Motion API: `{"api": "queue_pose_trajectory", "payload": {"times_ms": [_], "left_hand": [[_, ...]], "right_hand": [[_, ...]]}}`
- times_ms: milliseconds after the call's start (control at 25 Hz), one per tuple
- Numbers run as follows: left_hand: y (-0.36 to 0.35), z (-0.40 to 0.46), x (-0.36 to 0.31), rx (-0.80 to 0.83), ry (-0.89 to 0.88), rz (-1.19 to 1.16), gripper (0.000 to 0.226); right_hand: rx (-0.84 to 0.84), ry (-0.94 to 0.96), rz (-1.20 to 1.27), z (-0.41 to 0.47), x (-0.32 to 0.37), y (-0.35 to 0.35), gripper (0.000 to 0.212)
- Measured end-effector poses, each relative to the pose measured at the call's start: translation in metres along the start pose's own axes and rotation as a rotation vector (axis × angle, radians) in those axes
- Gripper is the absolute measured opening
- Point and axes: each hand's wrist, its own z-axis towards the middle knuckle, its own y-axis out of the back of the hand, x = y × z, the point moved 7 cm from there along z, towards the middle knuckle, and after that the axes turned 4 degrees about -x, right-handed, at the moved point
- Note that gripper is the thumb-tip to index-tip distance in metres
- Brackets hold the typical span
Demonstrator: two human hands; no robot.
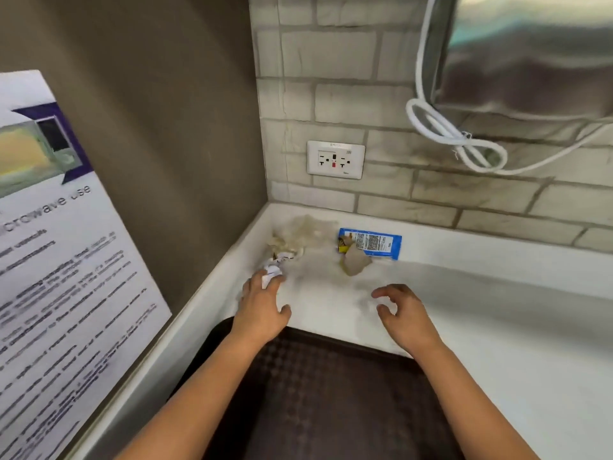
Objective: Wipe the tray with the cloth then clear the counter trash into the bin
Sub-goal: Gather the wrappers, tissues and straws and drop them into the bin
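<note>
A dark brown textured tray (331, 393) lies on the white counter (497, 327) in front of me, under both forearms. My left hand (262, 310) reaches over the tray's far edge, and its fingertips touch a crumpled white paper ball (273, 268). My right hand (404, 313) hovers above the counter with loosely curled fingers, holding nothing. In the back corner lie clear crumpled plastic (305, 232), a blue snack wrapper (371, 243) and a torn beige paper scrap (355, 263). No cloth or bin shows.
A brown side wall with a microwave-use poster (59, 260) stands close on the left. The brick backsplash carries a white outlet (335, 160). A steel appliance (530, 54) with a looped white cord (454, 134) hangs at the upper right.
</note>
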Motion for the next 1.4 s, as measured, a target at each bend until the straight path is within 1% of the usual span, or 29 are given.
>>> {"api": "queue_pose_trajectory", "payload": {"times_ms": [120,240,360,440,520,600,680,760,840,920,1000,1080,1160,1240,1320,1400], "left_hand": [[-0.014,0.042,0.000,-0.007,-0.044,0.126,0.072],[-0.029,0.074,0.005,0.030,-0.060,0.207,0.074],[-0.045,0.090,0.019,0.111,-0.029,0.241,0.070],[-0.057,0.091,0.028,0.152,-0.030,0.237,0.061],[-0.060,0.089,0.030,0.121,-0.092,0.183,0.050],[-0.056,0.091,0.032,0.056,-0.090,0.000,0.045],[-0.051,0.093,0.039,0.021,0.009,-0.120,0.041],[-0.050,0.090,0.047,0.020,0.141,-0.156,0.037],[-0.047,0.086,0.050,0.005,0.229,-0.215,0.033],[-0.033,0.079,0.047,-0.056,0.287,-0.329,0.031],[-0.015,0.067,0.040,-0.132,0.332,-0.444,0.029],[0.001,0.049,0.028,-0.163,0.361,-0.595,0.031],[0.011,0.028,0.010,-0.123,0.372,-0.736,0.032],[0.017,0.003,-0.011,-0.066,0.355,-0.845,0.027],[0.025,-0.026,-0.031,-0.002,0.316,-0.894,0.029],[0.033,-0.056,-0.048,0.049,0.268,-0.903,0.032]], "right_hand": [[0.066,0.067,-0.179,0.048,-0.004,-0.021,0.036],[0.126,0.119,-0.258,0.089,0.001,-0.040,0.053],[0.185,0.112,-0.257,0.119,0.000,-0.061,0.067],[0.250,0.063,-0.378,0.131,-0.012,-0.077,0.072],[0.265,0.058,-0.496,0.137,-0.022,-0.085,0.062],[0.222,0.041,-0.454,0.140,-0.027,-0.086,0.048],[0.179,0.011,-0.396,0.137,-0.029,-0.086,0.041],[0.144,0.011,-0.396,0.130,-0.028,-0.085,0.033],[0.136,0.025,-0.405,0.123,-0.028,-0.083,0.032],[0.116,0.014,-0.354,0.115,-0.029,-0.076,0.034],[0.082,-0.039,-0.305,0.102,-0.032,-0.063,0.036],[0.037,-0.100,-0.255,0.083,-0.032,-0.047,0.037],[-0.039,-0.130,-0.132,0.059,-0.026,-0.030,0.036],[-0.146,-0.156,0.067,0.027,-0.018,-0.011,0.027],[-0.215,-0.191,0.213,-0.014,-0.008,0.007,0.017],[-0.259,-0.222,0.287,-0.054,-0.004,0.021,0.018]]}}
